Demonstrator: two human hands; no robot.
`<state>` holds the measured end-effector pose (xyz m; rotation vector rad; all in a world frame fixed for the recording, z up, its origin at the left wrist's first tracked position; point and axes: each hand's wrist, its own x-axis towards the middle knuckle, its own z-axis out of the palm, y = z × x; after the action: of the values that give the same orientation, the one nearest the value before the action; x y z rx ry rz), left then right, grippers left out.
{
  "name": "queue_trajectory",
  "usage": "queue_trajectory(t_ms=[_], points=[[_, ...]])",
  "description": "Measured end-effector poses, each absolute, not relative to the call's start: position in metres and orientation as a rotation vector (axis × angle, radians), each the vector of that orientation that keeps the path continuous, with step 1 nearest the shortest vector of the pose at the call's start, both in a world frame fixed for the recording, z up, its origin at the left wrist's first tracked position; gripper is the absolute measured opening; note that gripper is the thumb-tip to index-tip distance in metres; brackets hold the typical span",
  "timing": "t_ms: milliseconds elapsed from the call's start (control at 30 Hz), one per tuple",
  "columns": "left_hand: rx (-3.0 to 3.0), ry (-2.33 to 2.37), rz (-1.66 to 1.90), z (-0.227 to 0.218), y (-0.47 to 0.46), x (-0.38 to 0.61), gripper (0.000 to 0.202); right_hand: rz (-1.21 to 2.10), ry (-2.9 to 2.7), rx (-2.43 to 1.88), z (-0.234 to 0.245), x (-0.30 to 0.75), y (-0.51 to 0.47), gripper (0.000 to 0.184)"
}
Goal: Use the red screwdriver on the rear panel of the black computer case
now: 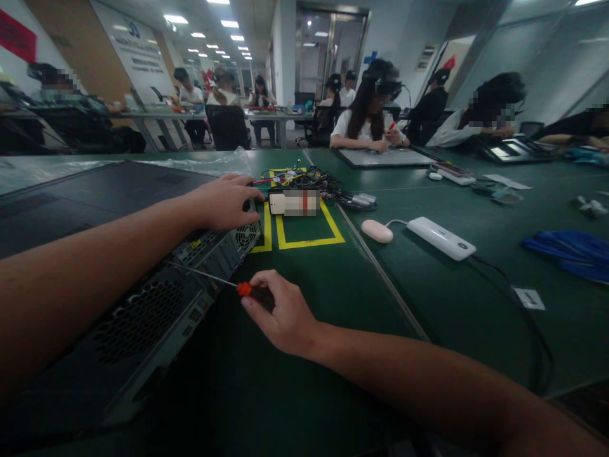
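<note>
The right hand (288, 314) grips one screwdriver (244, 289) in closed fingers; the left hand (226, 202), half-open, touches one computer case (152, 311).

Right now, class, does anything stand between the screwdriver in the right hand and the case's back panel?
Nothing visible does. From the right hand, the screwdriver has its shaft reaching unobstructed over the back panel. The left hand lies on the case, apart from the shaft. Whether the tip touches the panel, I cannot tell.
</note>
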<state>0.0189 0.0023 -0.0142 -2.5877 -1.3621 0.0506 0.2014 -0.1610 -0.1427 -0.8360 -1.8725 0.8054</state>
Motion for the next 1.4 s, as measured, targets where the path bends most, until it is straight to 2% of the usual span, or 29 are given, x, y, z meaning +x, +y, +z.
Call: queue_trajectory(t_ms=[567,967,1400], points=[[-2.591,-1.371,0.049,-0.0135,0.0014,0.0200,0.064,0.814,-1.854,-0.840,-0.1409,0.2020,-0.1619,0.019],[-2.565,-1.387,0.070,-0.0140,0.0008,0.0208,0.063,0.617,-1.877,-0.771,-0.1456,0.2020,-0.1582,0.024],[-2.578,-1.385,0.073,-0.0135,0.0015,0.0209,0.064,0.718,-1.851,-0.782,-0.1435,0.2018,-0.1601,0.024]])
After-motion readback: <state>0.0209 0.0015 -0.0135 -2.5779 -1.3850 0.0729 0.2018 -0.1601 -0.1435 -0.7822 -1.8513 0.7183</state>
